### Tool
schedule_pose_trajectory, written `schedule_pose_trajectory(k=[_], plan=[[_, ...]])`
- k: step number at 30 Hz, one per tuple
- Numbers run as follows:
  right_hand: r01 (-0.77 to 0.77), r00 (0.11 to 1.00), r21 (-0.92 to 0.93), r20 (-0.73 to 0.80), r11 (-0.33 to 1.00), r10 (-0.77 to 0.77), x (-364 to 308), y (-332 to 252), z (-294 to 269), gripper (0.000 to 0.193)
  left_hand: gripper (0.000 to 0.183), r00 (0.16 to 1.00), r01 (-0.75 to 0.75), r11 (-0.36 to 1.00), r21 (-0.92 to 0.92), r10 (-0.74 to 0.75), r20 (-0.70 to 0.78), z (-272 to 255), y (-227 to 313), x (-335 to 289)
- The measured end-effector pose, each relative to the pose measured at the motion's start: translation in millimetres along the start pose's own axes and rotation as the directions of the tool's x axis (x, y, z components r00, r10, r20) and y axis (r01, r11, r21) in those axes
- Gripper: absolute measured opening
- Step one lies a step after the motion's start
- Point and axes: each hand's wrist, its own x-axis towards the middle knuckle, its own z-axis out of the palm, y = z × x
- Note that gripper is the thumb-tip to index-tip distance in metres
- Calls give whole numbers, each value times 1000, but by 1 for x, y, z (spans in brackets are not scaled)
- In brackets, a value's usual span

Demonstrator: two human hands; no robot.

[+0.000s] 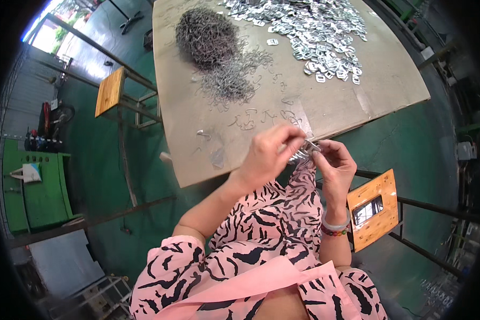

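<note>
Just past the table's near edge, above my lap, my two hands work close together. My left hand is closed in a pinch, its fingertips against a small shiny metal piece; whatever else they hold is too small to make out. My right hand, with bracelets at its wrist, pinches that same metal piece between thumb and fingers. Below the fingertips, several silvery metal pieces lie bunched over my lap, partly hidden by my hands. Loose bent wire hooks are scattered on the tabletop beyond my left hand.
On the brown-covered table stand a tangled heap of wire hooks and a wide pile of flat metal buckles. A wooden stool at right carries a phone. Another wooden stool stands left of the table.
</note>
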Motion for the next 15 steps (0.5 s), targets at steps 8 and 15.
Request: schedule_pose_trajectory(k=[8,15], plan=[[68,996,-63,-61,996,-72,-5,-9,1,11,14,977,-212,971,108,212,4,27,2,-1],[179,983,-135,66,975,-171,22,-20,-24,7,13,991,-81,993,-80,89,97,37,-13,5]])
